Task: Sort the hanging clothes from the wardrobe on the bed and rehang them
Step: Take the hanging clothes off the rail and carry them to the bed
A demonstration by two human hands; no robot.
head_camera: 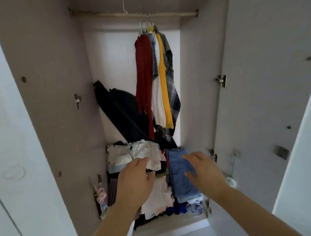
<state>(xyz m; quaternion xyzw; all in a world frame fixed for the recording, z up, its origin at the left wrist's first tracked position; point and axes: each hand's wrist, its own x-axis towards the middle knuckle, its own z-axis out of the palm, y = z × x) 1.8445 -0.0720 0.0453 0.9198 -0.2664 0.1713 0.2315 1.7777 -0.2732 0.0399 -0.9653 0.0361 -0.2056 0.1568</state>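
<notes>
Several garments hang bunched on wire hangers (145, 22) from the wardrobe rail (171, 15): a dark red top (144, 70), a white one (157, 101), a yellow one (163, 76) and a plaid shirt (173, 96). Both my arms reach into the open wardrobe. My left hand (135, 178) and my right hand (202, 169) are held up empty with relaxed fingers, below the hanging clothes and in front of the folded stacks. Neither hand touches a garment.
Folded clothes (156, 197) and blue jeans (180, 173) are piled on the wardrobe floor. A black case (119, 107) leans diagonally at the back. One empty wire hanger (123, 2) hangs from above. The wardrobe doors (276, 72) stand open on both sides.
</notes>
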